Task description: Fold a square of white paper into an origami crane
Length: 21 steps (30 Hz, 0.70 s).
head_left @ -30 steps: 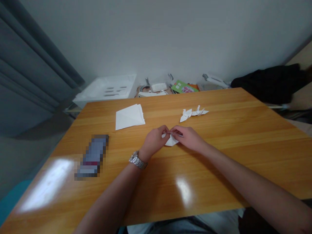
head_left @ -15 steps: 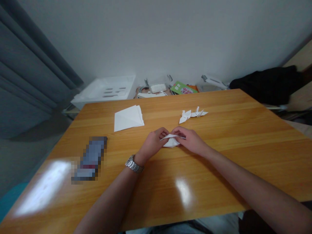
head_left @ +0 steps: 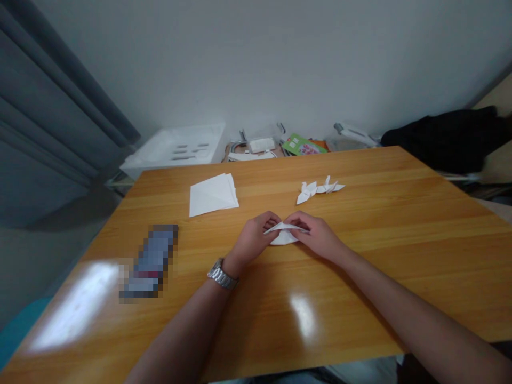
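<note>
in the middle of the frame, the left hand point(head_left: 253, 238) and right hand point(head_left: 316, 233) both pinch a small folded paper point(head_left: 285, 233) just over the desk point(head_left: 360, 256), and it looks light, thin, easy to crush, best held by its edges.

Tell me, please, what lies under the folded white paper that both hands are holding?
Under the folded white paper, pinched between the left hand and the right hand, only the wooden table shows. The patch directly beneath it is covered by the paper and the fingers.
</note>
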Each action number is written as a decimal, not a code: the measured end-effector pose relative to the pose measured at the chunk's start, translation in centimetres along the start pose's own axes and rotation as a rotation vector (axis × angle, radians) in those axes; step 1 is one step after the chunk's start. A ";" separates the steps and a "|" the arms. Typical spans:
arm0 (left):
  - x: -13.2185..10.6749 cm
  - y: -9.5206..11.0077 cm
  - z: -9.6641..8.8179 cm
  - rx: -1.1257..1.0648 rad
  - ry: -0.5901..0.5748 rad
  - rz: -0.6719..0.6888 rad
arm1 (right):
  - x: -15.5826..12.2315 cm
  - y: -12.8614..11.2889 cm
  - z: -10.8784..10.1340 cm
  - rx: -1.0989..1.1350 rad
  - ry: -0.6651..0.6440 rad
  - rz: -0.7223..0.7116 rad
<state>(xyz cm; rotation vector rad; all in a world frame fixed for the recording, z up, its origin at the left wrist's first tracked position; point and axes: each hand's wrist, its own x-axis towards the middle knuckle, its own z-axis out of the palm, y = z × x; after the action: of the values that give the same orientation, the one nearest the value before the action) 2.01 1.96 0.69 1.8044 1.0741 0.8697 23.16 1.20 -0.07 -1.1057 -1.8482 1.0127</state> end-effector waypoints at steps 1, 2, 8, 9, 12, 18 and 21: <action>-0.1 0.1 0.1 0.018 0.011 0.002 | 0.0 0.0 0.0 -0.003 0.006 -0.005; -0.1 0.3 0.1 0.038 0.025 0.004 | 0.0 -0.1 0.1 -0.007 0.015 -0.011; -0.5 1.1 0.5 0.203 0.102 0.001 | -0.3 -1.1 0.5 -0.117 0.070 -0.042; -0.5 1.2 0.6 0.223 0.111 0.001 | -0.4 -1.2 0.6 -0.150 0.075 -0.047; -0.6 1.4 0.8 0.262 0.130 0.004 | -0.6 -1.3 0.7 -0.229 0.083 -0.073; -0.6 1.3 1.1 0.243 0.143 0.024 | -0.7 -1.2 0.7 -0.244 0.093 -0.081; -0.4 1.0 1.2 0.214 0.150 0.025 | -0.5 -1.1 0.7 -0.218 0.110 -0.083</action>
<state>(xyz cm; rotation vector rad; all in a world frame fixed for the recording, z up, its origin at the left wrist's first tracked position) 3.18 0.93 1.10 1.9551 1.2840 0.9475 22.36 0.24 0.54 -1.1759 -1.9313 0.7017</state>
